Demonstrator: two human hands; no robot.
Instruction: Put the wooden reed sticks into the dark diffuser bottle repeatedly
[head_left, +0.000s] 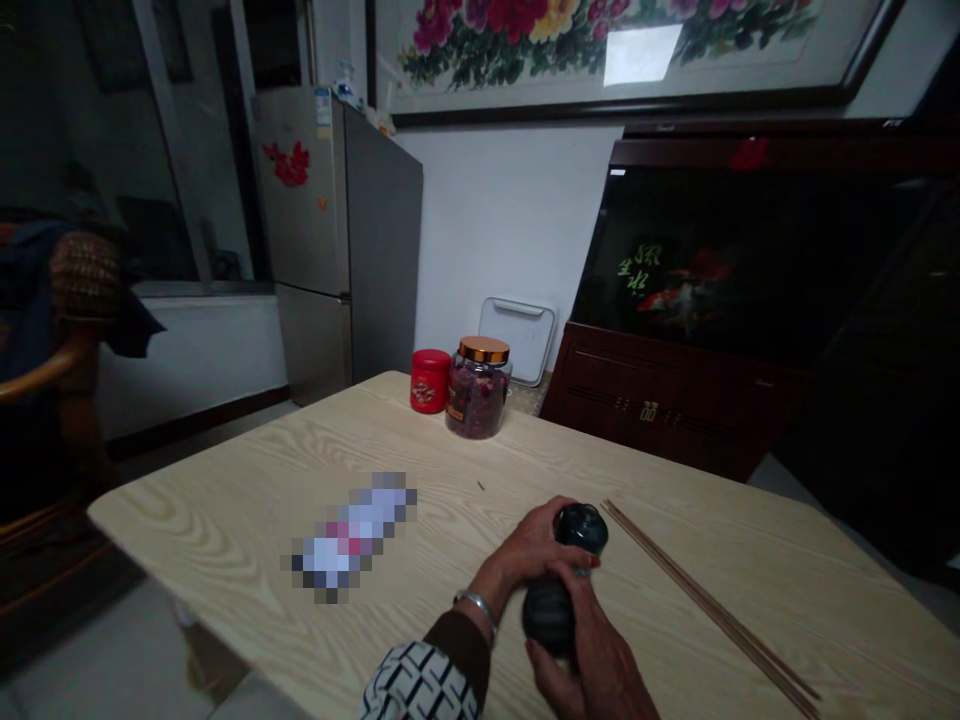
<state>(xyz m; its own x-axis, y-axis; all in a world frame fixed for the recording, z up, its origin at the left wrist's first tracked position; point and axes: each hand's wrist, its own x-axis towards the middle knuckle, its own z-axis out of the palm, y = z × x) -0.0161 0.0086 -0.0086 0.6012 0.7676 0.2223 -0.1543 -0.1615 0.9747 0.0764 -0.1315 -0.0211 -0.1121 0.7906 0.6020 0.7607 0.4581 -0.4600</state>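
Observation:
My left hand (531, 548) is wrapped around a dark, glossy rounded object (582, 527) whose kind I cannot make out. Closer to me, my right hand (596, 635) grips a dark ribbed rounded piece (550, 612). The two dark shapes sit close together, and whether they are parts of one thing is hidden by my fingers. Both hands are closed, just above or on the wooden table (442, 520). To the right of them lie several thin brown sticks (705, 598), side by side.
A blurred-out flat item (352, 535) lies on the table's left side. At the far edge stand a red canister (430, 382) and a clear jar with a copper-coloured lid (478, 395). Beyond are a fridge (304, 230) and a dark cabinet (660, 390).

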